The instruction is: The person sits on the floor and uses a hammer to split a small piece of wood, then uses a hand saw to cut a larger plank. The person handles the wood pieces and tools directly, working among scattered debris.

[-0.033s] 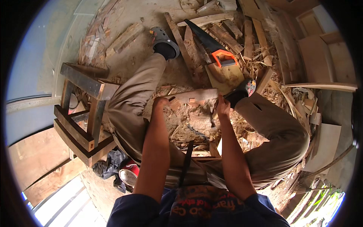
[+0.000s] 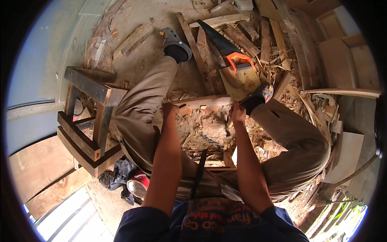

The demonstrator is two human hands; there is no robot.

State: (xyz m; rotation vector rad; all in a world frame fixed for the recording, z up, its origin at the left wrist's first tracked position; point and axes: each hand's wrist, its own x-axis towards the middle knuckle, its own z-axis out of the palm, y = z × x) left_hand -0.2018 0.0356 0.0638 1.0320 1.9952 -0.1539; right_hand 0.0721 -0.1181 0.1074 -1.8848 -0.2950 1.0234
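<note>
A pale wooden piece [image 2: 207, 101] with slots cut in it lies crosswise between my hands, above the wood shavings. My left hand [image 2: 170, 111] is closed around its left end, near a dark slot. The right end sits in the closed fingers of my right hand [image 2: 238, 113]. Past my right hand, a handsaw [image 2: 219, 39] with a black blade and orange handle rests on scrap wood, its handle over a flat board [image 2: 242, 82].
A dark wooden stool frame [image 2: 94, 121] stands to my left. Beside it are a red can [image 2: 138, 186] and black cloth [image 2: 117, 175]. Wood strips [image 2: 197, 54] and shavings [image 2: 213, 117] litter the floor. Boards [image 2: 342, 60] lean at the right.
The wooden piece has rolled slightly about its length, so its slotted face looks narrower. My left hand has shifted a little with it; the saw and stool frame have not moved.
</note>
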